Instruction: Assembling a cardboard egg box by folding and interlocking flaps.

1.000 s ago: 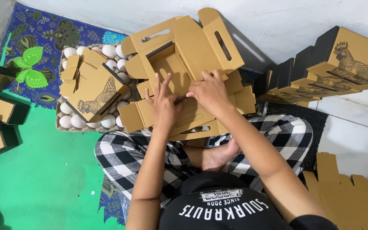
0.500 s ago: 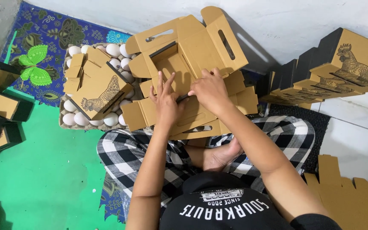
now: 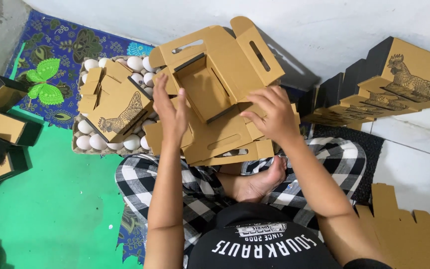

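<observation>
At the centre of the frame, above the person's checked lap, sits an open brown cardboard box [image 3: 210,94] with handle slots cut into its raised flaps, resting on a stack of flat cardboard pieces [image 3: 220,142]. The left hand [image 3: 170,112] lies open, fingers spread and palm down, pressing on the left side of the stack just beside the box's lower left corner; it grips nothing. The right hand [image 3: 272,117] is half curled, fingertips bent over a flap at the box's lower right edge, pinching or pushing it; how firmly cannot be told. The box looks light and fairly stiff along its panels but weak at the creases, so it would likely buckle if squeezed across the open middle; taking it by the folded corners or the slotted handles seems safest. To the left, a tray of white eggs [image 3: 106,142] carries another folded box with a hen picture [image 3: 118,112]; the eggs are fragile and close to the left elbow's path. More finished boxes [image 3: 399,82] stand at the upper right, and dark boxes [image 3: 1,124] at the left edge.
</observation>
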